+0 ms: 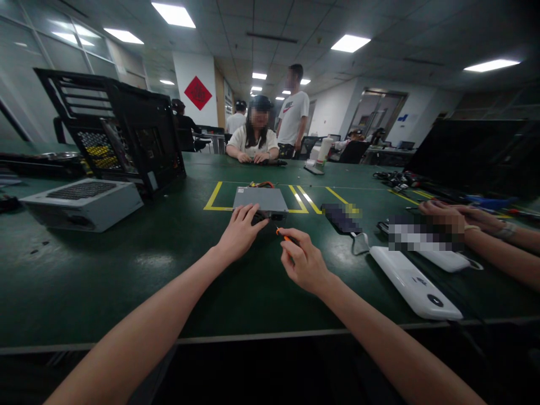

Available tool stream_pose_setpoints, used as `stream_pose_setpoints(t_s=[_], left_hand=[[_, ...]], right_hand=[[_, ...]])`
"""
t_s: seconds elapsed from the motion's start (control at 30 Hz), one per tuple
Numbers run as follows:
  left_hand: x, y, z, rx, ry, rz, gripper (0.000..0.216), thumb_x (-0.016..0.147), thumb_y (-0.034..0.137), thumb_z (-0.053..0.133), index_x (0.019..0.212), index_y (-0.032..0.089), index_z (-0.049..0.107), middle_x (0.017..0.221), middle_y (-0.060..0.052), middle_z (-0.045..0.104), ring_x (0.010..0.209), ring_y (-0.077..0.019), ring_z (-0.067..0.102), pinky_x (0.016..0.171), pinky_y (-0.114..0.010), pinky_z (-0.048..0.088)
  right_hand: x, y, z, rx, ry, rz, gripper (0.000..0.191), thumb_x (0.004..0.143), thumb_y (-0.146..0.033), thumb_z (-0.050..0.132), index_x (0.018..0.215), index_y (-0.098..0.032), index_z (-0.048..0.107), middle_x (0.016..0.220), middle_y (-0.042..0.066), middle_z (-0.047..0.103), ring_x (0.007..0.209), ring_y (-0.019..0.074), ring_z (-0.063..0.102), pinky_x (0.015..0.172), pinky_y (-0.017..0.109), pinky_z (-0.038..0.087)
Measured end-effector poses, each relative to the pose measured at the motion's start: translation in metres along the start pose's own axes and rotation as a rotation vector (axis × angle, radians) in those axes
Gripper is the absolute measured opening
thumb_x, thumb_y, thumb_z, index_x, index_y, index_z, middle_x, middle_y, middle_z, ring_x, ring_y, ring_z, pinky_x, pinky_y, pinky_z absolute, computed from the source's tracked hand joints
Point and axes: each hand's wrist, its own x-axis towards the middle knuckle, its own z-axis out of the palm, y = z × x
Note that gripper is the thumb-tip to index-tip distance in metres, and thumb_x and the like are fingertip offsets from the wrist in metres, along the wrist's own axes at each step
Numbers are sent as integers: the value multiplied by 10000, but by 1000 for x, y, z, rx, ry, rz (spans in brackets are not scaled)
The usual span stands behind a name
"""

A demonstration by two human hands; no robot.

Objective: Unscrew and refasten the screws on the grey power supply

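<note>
A small grey computer power supply unit (260, 199) lies on the green table ahead of me, with coloured wires showing behind it. My left hand (241, 233) grips its front left edge, fingers over the top and thumb against the near face. In my right hand (304, 260) is a screwdriver (286, 237) with an orange and black handle. Its thin shaft points at the near face of the unit; whether the tip touches a screw is too small to tell.
On the left stand a black computer case (143, 135) and a larger power supply (84, 202). Yellow tape (213, 197) marks the green tabletop (126, 287). To the right lie a phone (341, 218), white devices (415, 284) and another person's hands (442, 216). Someone sits opposite (255, 138).
</note>
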Motion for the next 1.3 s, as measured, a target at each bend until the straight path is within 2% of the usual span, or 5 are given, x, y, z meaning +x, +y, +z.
stream_pose_setpoints(t_s=[0.1,0.27,0.8,0.93,1.3], left_hand=[[0,1,-1,10,6,-3,403,835,127,459,1209,257,536,1363,-132,371,1272,-292,290,1025,-490,270],[0,1,-2,-6,3,-6,404,835,136,473,1215,259,531,1368,-135,368,1273,-288,289,1031,-485,261],[0,2,-3,23,-8,3,425,837,134,453,1236,270,508,1359,-128,357,1270,-295,281,1021,-494,270],[0,2,-3,36,-6,0,419,840,138,448,1231,274,512,1356,-120,354,1268,-295,277,1020,-495,273],[0,1,-1,48,4,10,408,838,148,464,1225,264,517,1349,-141,359,1255,-305,296,1009,-495,280]], right_hand=[[0,0,1,-47,-29,1,308,789,-101,506,1067,-216,443,1080,108,504,1024,211,513,765,347,520],[0,1,2,-2,46,0,359,773,-56,478,1095,-198,407,1100,120,492,1029,200,509,747,322,528],[1,1,1,-20,-4,-14,324,787,-58,469,1082,-184,422,1104,137,474,1039,208,503,767,331,526],[1,0,0,-34,-26,-8,301,799,-76,476,1064,-214,436,1060,106,494,1019,205,510,769,350,524],[1,1,2,40,13,26,404,786,-39,466,1137,-216,371,1136,119,451,1065,203,488,775,343,532]])
